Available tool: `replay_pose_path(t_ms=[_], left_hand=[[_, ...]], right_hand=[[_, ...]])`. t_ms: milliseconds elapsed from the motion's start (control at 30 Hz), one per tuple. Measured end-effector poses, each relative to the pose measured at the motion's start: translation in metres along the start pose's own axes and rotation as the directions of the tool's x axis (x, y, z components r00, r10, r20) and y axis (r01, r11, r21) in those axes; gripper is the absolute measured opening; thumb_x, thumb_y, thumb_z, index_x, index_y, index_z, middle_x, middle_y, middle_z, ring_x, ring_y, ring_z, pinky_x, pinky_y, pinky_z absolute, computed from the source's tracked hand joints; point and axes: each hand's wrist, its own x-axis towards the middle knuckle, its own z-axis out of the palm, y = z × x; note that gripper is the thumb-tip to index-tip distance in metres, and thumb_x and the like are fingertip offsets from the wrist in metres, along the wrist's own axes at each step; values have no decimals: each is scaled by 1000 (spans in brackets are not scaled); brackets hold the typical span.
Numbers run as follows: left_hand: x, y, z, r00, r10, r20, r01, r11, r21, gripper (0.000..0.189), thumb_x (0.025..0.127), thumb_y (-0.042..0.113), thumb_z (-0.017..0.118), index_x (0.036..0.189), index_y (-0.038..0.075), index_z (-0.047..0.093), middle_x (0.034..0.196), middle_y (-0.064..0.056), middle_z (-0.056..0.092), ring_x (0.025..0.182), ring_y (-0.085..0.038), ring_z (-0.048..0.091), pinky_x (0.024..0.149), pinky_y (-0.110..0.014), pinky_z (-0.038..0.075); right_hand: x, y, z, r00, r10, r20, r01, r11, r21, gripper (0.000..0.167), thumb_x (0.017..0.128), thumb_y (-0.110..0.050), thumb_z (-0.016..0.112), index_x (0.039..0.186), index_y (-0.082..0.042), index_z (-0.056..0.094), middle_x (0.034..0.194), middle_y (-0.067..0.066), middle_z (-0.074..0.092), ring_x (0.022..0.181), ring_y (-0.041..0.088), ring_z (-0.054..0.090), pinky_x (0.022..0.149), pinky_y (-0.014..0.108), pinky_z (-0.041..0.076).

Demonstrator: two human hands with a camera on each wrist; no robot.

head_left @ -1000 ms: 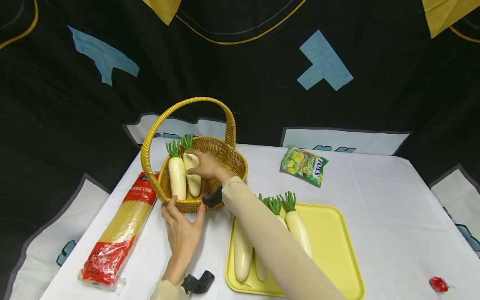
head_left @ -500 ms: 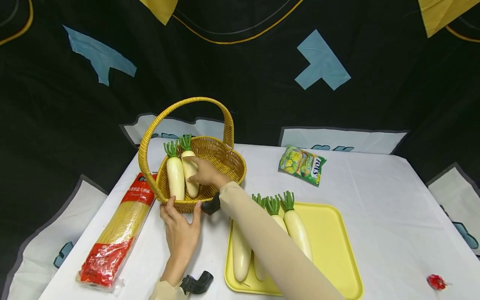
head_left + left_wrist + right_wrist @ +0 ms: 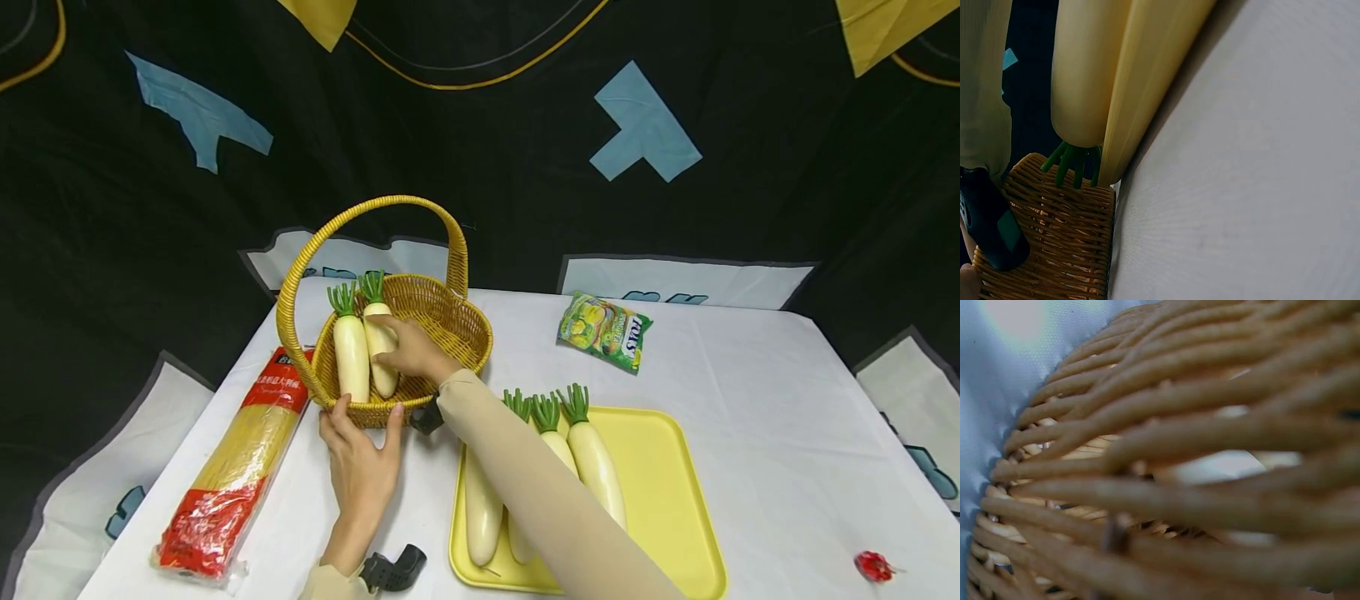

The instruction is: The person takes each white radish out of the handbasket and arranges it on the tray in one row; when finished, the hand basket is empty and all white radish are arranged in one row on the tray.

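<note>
The right hand (image 3: 416, 346) grasps a white radish (image 3: 380, 340) between thumb and fingers. This radish lies inside the wicker basket (image 3: 450, 325), at 9 o'clock from its centre, just beside a second radish (image 3: 352, 358). The left hand (image 3: 363, 462) rests at 7 o'clock, fingers spread against the front wall, grip released. Relative to the basket, the yellow tray (image 3: 663, 492) with three more radishes (image 3: 600, 471) sits at 4 o'clock, the spaghetti pack (image 3: 240, 458) at 8 o'clock.
</note>
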Motion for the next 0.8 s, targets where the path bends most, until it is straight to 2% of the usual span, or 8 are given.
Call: replay_pose_path(t_ms=[133, 367, 633, 800], left_hand=[[0, 1, -1, 1000, -4, 5, 4, 1000, 1, 75, 83, 55, 53, 135, 11, 21, 139, -33, 17, 95, -55, 48, 70, -57, 39], [-1, 0, 0, 1000, -10, 1, 10, 1000, -3, 75, 83, 54, 54, 135, 11, 21, 139, -34, 17, 96, -55, 48, 71, -58, 39], [-1, 0, 0, 1000, -13, 11, 13, 1000, -2, 76, 83, 55, 53, 136, 11, 20, 141, -33, 14, 97, -55, 47, 71, -58, 39], [0, 1, -1, 1000, -13, 16, 13, 1000, 2, 76, 83, 55, 52, 136, 11, 20, 141, -32, 15, 97, -54, 47, 70, -57, 39]], right_hand=[[0, 1, -1, 1000, 3, -21, -3, 1000, 19, 64, 80, -18, 68, 136, -24, 40, 131, 10, 50, 118, 23, 45, 91, 31, 43], [-3, 5, -5, 996, 45, -76, -35, 992, 123, 63, 78, -18, 70, 134, -26, 43, 124, 14, 52, 104, 22, 51, 74, 22, 46], [-12, -1, -27, 988, 28, -155, 3, 981, 196, 62, 78, -20, 70, 134, -26, 43, 126, 12, 50, 108, 22, 49, 77, 24, 47], [-22, -5, -44, 987, 45, -153, -10, 976, 218, 63, 79, -22, 69, 135, -29, 41, 126, 12, 46, 107, 21, 48, 73, 25, 47]])
